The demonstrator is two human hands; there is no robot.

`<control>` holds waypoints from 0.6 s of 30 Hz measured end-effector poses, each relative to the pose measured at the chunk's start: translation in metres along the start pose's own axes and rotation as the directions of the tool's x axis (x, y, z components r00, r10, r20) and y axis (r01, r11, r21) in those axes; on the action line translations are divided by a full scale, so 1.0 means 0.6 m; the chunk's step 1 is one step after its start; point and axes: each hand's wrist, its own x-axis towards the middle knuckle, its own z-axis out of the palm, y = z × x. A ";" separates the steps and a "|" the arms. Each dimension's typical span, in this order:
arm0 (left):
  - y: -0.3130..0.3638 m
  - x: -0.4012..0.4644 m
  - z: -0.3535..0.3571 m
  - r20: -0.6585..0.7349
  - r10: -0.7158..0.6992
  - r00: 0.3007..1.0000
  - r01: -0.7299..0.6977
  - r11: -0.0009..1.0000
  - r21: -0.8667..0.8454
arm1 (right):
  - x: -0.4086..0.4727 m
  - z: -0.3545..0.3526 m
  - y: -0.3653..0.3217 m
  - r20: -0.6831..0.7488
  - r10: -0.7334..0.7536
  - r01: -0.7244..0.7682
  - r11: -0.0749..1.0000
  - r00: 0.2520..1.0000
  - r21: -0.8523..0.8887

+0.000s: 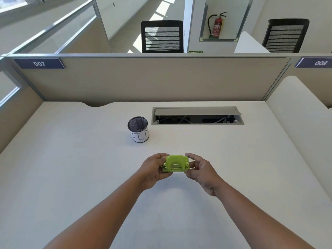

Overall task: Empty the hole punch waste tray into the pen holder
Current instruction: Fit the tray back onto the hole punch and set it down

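Hole punch: my green hole punch (175, 163) sits between both hands, low over the worktop (71, 177) near my edge. I cannot tell whether its base touches the surface.

Left grip: my left hand (154, 169) is closed on the punch's left end, thumb over the top and fingers curled under. It carries the weight, so the other hand is free to work.

Right grip: my right hand (201, 169) is half open at the right end, the forefinger above the lever and the thumb low by the base. It looks to be touching the punch lightly, not clamped on it. I judge it is placed there to get at the waste tray underneath.

Waste tray: it would be on the underside, which I cannot see from here, so I cannot say whether it is on or loosened.

Pen holder: the black mesh pen holder (138, 130), with a white paper band round it, stands upright further back and a little to my left, well apart from the punch. Its mouth is open upward to take the scraps, and something small seems to lie at the bottom.

Step in hand: as I judge it, I am steadying the punch before carrying it over the holder. Nothing has been tipped out from this grip yet.

Risk: if the tray opens here, paper dots would scatter on the worktop.
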 end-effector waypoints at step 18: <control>0.001 0.010 -0.040 0.187 0.231 0.955 -0.290 0.588 0.755 | 0.002 -0.012 -0.003 -0.029 0.048 -0.050 0.998 0.998 -0.048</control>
